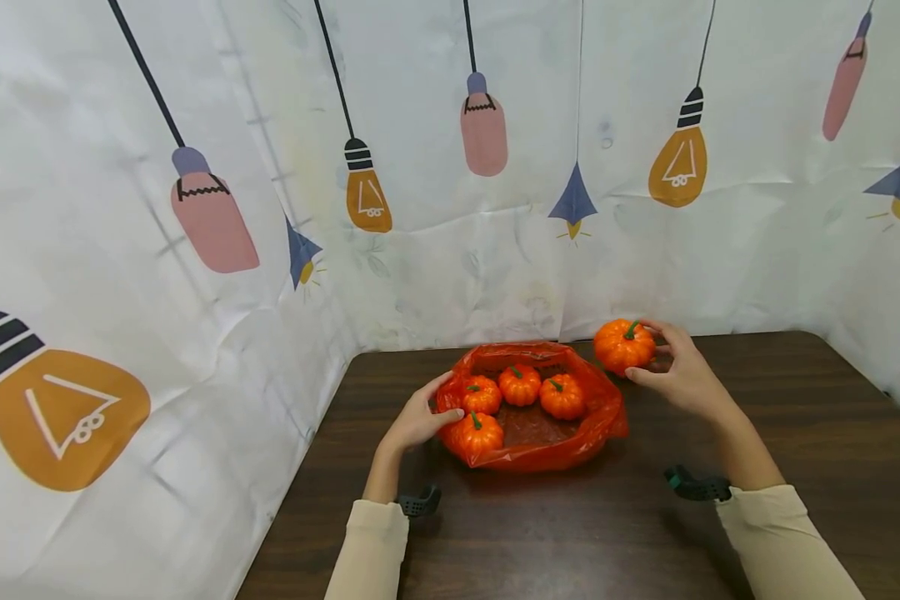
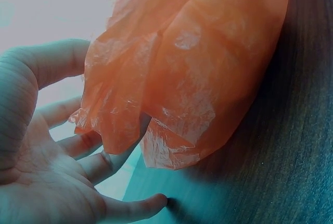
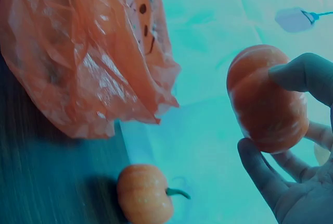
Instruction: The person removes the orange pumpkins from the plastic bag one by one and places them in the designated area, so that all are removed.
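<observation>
While my left hand grips the red bag at nine o'clock, apparently to hold its mouth wide (fingertips partly hidden), my right hand clamps an orange pumpkin by its sides, outside the two-o'clock rim; four more pumpkins sit inside.

I can read no words, numbers or brands anywhere, only seeing dark printed marks on the bag that form no legible lettering.
</observation>
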`<state>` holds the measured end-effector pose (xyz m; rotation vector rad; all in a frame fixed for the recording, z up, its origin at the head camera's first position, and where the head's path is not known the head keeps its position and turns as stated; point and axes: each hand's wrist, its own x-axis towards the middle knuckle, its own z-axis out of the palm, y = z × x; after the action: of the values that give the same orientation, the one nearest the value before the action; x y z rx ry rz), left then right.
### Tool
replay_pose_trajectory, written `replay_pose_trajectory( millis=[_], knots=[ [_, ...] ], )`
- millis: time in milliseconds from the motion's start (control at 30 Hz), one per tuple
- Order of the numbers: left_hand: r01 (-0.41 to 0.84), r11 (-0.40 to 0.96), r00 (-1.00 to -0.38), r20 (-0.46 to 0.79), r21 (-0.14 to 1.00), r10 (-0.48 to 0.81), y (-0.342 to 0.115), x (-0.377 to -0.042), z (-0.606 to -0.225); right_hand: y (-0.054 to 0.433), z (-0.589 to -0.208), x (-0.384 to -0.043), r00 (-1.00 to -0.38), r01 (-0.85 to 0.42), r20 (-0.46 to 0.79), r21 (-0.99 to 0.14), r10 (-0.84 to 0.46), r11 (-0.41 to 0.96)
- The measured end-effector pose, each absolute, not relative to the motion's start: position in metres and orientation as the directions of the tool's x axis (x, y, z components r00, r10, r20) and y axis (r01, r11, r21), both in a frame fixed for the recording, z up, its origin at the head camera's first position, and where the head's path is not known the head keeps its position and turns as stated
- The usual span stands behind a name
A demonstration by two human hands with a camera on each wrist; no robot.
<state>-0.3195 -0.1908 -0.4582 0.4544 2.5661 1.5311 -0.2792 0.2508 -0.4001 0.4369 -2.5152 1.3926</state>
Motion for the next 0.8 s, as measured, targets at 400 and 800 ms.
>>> replay_pose_trajectory(
  millis=[400,800],
  knots=[
    [0.190,0.457,-0.949,0.044,0.869,0.312,-0.190,-0.319,-0.457,0.274,-0.399,-0.278,-0.932,-0.346,0.352,-0.798,-0.083,0.493],
    [0.192,0.458,-0.950,0.047,0.868,0.309,-0.190,-0.317,-0.456,0.291,-0.406,-0.281,-0.946,-0.300,0.321,-0.815,-0.044,0.496]
  ],
)
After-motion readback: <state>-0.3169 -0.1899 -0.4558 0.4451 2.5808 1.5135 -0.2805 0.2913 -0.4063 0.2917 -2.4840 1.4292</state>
